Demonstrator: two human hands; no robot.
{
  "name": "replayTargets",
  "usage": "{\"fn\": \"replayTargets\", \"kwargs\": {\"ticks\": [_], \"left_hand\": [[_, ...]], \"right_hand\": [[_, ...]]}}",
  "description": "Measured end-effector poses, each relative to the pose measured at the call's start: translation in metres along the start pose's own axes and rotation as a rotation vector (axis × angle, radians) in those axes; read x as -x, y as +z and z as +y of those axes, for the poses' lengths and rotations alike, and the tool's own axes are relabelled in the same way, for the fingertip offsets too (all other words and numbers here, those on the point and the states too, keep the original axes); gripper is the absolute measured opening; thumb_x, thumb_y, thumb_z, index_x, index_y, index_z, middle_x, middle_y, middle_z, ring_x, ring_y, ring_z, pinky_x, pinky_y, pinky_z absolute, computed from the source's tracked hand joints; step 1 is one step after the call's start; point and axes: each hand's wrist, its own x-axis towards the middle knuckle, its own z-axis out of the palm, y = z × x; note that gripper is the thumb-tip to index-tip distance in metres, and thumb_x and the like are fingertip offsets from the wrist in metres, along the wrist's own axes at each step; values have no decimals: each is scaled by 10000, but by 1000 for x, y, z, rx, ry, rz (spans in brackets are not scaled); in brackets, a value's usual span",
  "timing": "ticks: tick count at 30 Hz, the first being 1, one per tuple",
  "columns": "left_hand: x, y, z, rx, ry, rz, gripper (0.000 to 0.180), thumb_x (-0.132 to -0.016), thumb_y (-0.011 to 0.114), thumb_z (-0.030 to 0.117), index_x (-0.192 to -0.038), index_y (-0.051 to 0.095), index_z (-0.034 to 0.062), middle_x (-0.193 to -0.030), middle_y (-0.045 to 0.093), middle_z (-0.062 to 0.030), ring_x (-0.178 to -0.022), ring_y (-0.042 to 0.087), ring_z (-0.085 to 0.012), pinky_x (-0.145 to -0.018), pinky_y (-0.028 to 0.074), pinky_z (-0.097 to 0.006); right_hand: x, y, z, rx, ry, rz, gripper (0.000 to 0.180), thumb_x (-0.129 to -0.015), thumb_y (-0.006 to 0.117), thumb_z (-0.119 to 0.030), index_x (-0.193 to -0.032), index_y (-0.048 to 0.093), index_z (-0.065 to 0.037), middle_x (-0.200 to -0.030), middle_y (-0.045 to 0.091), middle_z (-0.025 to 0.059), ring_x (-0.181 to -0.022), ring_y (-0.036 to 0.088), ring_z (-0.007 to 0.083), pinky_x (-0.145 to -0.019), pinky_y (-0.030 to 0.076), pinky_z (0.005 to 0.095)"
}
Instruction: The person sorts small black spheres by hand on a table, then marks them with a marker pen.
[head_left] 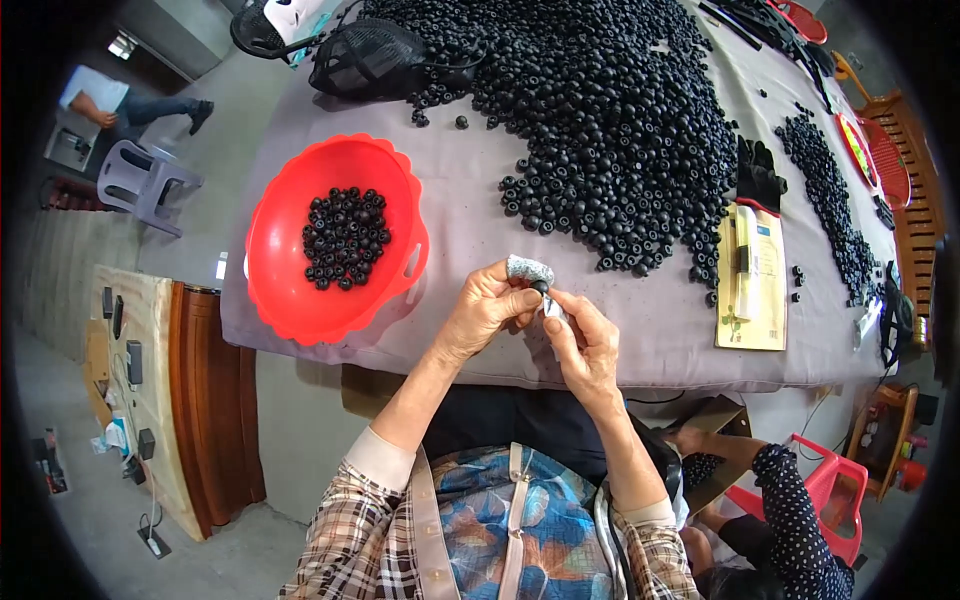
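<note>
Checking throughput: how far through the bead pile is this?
Early. Done: a small batch of black beads lies in the red bowl. In hand: left hand and right hand work one bead with a grey pad. Left: the big bead heap on the table.

A flat yellowish rectangular card package (752, 290) lies on the grey table (660, 340), right of the beads (610, 120).
</note>
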Motion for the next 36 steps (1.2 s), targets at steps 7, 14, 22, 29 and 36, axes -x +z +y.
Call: {"fn": "replayTargets", "kwargs": {"ticks": [7,14,22,29,36], "left_hand": [[1,-1,-1,3,-30,-8,121,-857,600,90,-978,601,75,-667,548,21,-557,483,-46,-461,377,-187],[0,1,-1,42,-24,-27,120,-863,598,103,-980,598,74,-679,546,21,-586,494,-48,-469,382,-189],[0,1,-1,50,-24,-21,122,-867,590,103,-983,597,66,-684,546,21,-587,489,-50,-484,384,-192],[2,6,-1,-5,-7,30,123,-878,573,109,-986,606,62,-661,536,30,-574,463,-42,-490,371,-189],[4,6,1,-90,-16,62,115,-873,569,104,-970,619,68,-647,530,40,-570,452,-35,-494,366,-184]], "right_hand": [[-2,-1,-8,80,-68,26,225,-817,618,-88,-1025,610,-3,-727,560,82,-572,526,143,-519,418,260],[-3,0,-6,54,-80,42,216,-820,604,-70,-1024,609,-1,-720,560,78,-558,541,134,-505,424,257],[-4,1,-7,52,-76,42,212,-820,601,-59,-1023,603,1,-714,559,74,-526,531,121,-483,419,248],[-6,1,-6,59,-63,47,194,-823,602,-58,-1009,605,-6,-700,552,65,-512,529,113,-467,412,240],[-7,1,-8,17,-18,16,167,-821,608,-62,-977,605,-3,-677,541,65,-496,529,119,-452,403,250]]}}
